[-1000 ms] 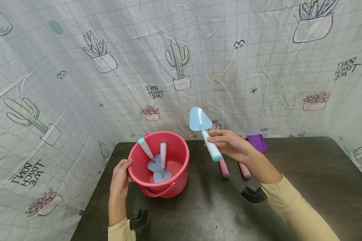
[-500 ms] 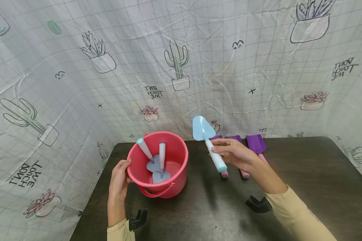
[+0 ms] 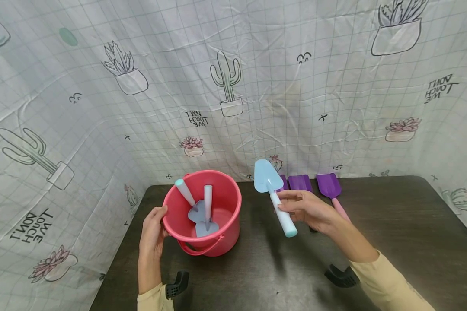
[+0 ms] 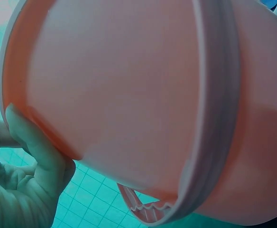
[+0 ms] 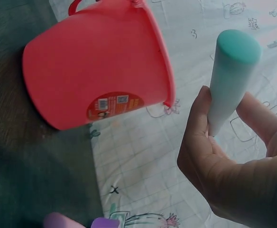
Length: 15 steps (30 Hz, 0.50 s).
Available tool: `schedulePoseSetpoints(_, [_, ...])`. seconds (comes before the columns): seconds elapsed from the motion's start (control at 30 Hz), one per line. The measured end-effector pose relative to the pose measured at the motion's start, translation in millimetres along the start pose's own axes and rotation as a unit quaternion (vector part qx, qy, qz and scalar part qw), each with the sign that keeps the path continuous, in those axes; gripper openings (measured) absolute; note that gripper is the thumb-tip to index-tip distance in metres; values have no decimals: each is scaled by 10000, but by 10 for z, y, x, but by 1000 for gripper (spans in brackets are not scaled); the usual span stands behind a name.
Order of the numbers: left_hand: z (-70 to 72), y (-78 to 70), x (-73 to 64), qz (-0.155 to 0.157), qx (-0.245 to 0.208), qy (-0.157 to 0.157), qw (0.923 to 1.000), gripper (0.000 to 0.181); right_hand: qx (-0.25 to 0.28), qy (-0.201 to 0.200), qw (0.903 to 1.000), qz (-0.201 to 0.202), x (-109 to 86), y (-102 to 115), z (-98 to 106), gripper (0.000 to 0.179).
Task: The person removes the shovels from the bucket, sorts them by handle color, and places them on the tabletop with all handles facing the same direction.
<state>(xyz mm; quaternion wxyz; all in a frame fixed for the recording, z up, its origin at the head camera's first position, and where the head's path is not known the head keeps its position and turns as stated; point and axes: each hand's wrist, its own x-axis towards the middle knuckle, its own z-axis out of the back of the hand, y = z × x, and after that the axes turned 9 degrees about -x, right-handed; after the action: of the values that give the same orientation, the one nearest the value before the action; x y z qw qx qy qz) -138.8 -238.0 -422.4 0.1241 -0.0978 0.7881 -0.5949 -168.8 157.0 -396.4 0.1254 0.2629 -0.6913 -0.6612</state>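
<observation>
My left hand [image 3: 152,229] grips the left rim of a red bucket [image 3: 230,235], thumb over the edge; the left wrist view shows the thumb [image 4: 36,137] against it. Two small trowels stand inside, one leaning left with a teal-tipped white handle [image 3: 185,192], the other with a pale handle [image 3: 208,198]. Right of the bucket, above the table, my right hand [image 3: 309,212] pinches a light-blue garden trowel [image 3: 267,176] by its white handle. Its blade points up and away. In the right wrist view the handle's teal end [image 5: 239,46] faces the camera.
Purple toy shovels lie along the table's back edge: one at the right [image 3: 329,185] with a pink handle [image 3: 340,209], a middle one [image 3: 300,182], and one partly hidden behind the trowel. A patterned cloth [image 3: 257,86] hangs behind the dark table [image 3: 249,280].
My right hand has lowered the light-blue trowel and brought it slightly right and nearer, uncovering more of the purple shovels. My left hand still holds the bucket in place.
</observation>
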Motion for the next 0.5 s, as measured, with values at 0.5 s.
schedulePoseSetpoints(0.5, [-1,9,1,-26,59,4,10000,22,-310,-1,9995,5,-176,-274,79,59])
